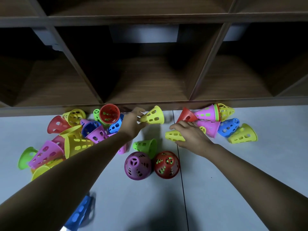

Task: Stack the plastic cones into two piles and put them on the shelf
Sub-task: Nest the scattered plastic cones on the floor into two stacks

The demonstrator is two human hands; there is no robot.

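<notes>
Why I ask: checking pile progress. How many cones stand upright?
2: a purple cone and a red cone, side by side in the foreground. Green shows through the red one's holes, so another may be nested inside.

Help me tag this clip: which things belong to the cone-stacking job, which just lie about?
Job: left hand holding yellow cone; right hand gripping second yellow cone; upright purple cone; upright red cone; scattered cones; shelf.
Lying about: pale box at the shelf's back; blurred blue thing, unclear.
</notes>
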